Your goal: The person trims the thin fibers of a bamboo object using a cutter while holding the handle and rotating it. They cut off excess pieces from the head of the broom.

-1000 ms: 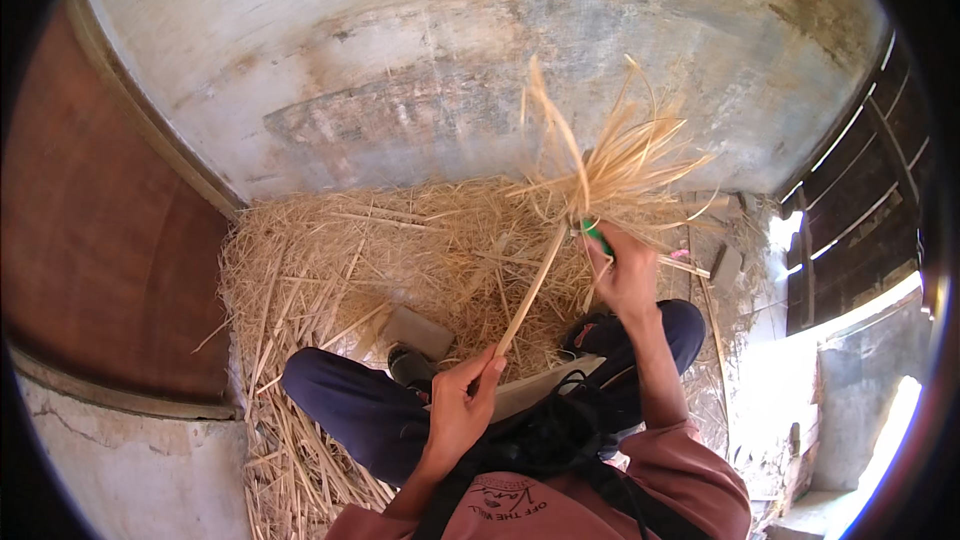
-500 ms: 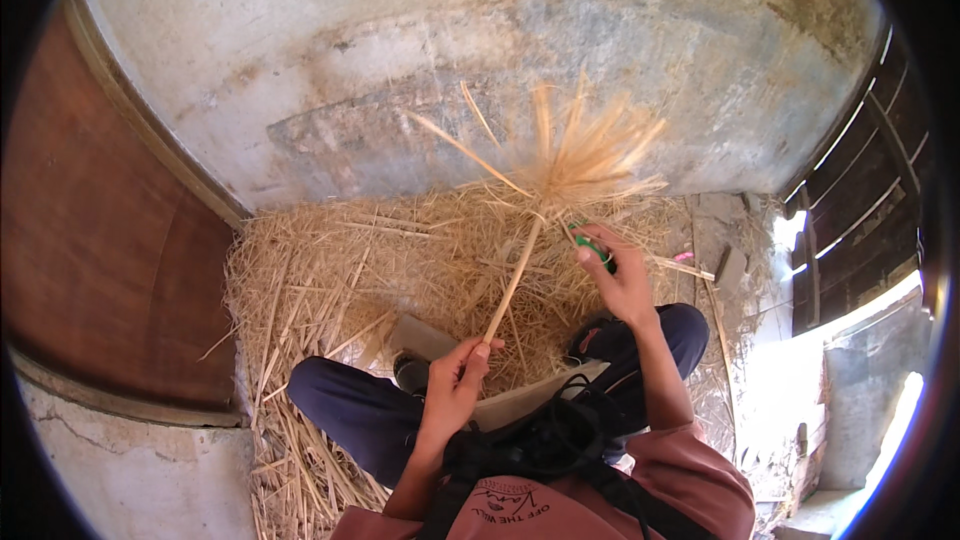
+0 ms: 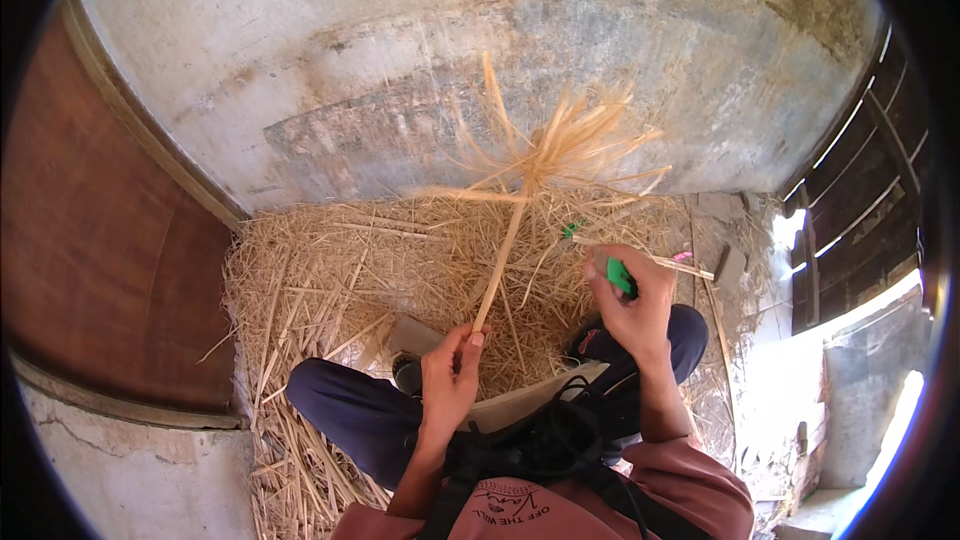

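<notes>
My left hand is closed around the lower end of a pale stick, which looks like bamboo or cane. The stick slants up and away from me. At its far end, thin peeled strips fan out in a loose, blurred tuft in front of the wall. My right hand is gripping a small tool with a green handle, to the right of the stick and apart from it. The fingers cover part of the tool, so its exact kind is unclear.
Straw-like shavings cover the floor, with longer strips heaped at left. A pale board lies across my lap between my bent knees. A stained wall rises ahead, a brown panel stands left, and a small block lies right.
My right hand has drawn back toward me and slightly right, away from the strips. The tuft has swung and spread differently; the stick tilts a little more left. My left hand keeps its grip.
</notes>
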Available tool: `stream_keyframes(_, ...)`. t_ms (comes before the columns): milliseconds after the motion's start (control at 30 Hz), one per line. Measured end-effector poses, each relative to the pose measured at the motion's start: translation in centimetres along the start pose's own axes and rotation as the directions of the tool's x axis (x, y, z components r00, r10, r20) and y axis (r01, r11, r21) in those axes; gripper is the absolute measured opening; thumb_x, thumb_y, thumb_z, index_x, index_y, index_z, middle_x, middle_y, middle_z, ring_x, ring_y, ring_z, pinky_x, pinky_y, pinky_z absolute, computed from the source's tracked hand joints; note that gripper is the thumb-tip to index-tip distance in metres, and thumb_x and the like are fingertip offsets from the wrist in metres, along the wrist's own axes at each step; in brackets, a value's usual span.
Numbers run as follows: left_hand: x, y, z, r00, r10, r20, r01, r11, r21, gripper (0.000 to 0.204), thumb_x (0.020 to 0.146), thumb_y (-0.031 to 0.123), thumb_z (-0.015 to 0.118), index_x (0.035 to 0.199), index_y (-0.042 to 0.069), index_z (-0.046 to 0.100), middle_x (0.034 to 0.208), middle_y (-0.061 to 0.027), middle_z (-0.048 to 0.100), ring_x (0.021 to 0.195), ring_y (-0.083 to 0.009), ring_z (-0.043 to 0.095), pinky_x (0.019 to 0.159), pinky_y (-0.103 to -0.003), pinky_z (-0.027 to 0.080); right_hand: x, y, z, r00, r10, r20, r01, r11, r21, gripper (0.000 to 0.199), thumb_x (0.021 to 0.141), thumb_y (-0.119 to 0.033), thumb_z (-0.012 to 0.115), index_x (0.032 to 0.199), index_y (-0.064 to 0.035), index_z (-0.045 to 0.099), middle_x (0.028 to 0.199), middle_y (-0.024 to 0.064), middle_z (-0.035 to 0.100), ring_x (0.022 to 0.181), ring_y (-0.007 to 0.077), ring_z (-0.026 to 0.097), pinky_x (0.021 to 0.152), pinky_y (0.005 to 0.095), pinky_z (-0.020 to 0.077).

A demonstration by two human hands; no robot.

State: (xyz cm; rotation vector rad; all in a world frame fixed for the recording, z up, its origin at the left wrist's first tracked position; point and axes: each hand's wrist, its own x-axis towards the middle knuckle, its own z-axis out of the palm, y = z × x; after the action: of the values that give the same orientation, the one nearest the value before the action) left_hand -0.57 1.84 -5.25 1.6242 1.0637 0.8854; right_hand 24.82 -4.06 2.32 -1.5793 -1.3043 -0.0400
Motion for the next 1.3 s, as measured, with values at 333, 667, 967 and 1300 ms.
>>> stream_keyframes(333,-0.5,1.2,-0.3,0.995,0.046,-0.09,-0.038,0.995,0.089,0.024,0.114,0.018,0.063,0.123,0.001,0.078,0.07,0.0039,0.054,0.061,-0.0037,0.038,0.053,-0.028,0.027,2.4,1.5,0.5,0.982,-0.186,0.029,0.187,0.952,-0.243,0.063,0.08,0.001,0.077,0.14,-0.0187,0.075,0.088,0.0118,0.078,0.069,0.0313,0.074,0.061,0.042,0.0561)
stream_keyframes(667,-1.1,1.4,-0.5,0.988,0.119,-0.102,-0.097,0.975,0.199,0.023,0.11,0.015,0.067,0.122,-0.003,0.076,0.068,-0.002,0.055,0.059,-0.0078,0.044,0.054,-0.031,0.034,1.5,1.0,2.7,0.986,-0.127,0.11,0.147,0.969,-0.199,0.065,0.079,-0.001,0.077,0.141,-0.019,0.071,0.094,0.0149,0.08,0.075,0.0343,0.077,0.067,0.0429,0.0604)
stream_keyframes(967,-1.4,1.2,-0.4,0.984,0.144,-0.106,-0.122,0.975,0.187,0.024,0.11,0.017,0.069,0.12,-0.003,0.076,0.068,-0.0044,0.058,0.058,-0.0103,0.047,0.054,-0.031,0.038,1.7,3.1,3.3,0.985,-0.17,0.011,0.169,0.964,-0.206,0.046,0.081,-0.002,0.077,0.126,-0.0109,0.079,0.104,0.0174,0.081,0.087,0.0362,0.079,0.073,0.0428,0.0622)
stream_keyframes(1300,-0.6,0.3,-1.3,0.976,0.143,-0.162,-0.1,0.963,0.251,0.025,0.11,0.019,0.07,0.121,-0.002,0.077,0.07,-0.0043,0.061,0.06,-0.0085,0.047,0.054,-0.031,0.035,1.0,3.7,1.0,0.993,-0.112,-0.025,0.103,0.964,-0.247,0.035,0.083,0.002,0.072,0.117,-0.0074,0.078,0.097,0.0198,0.078,0.085,0.0414,0.076,0.075,0.0451,0.0595)
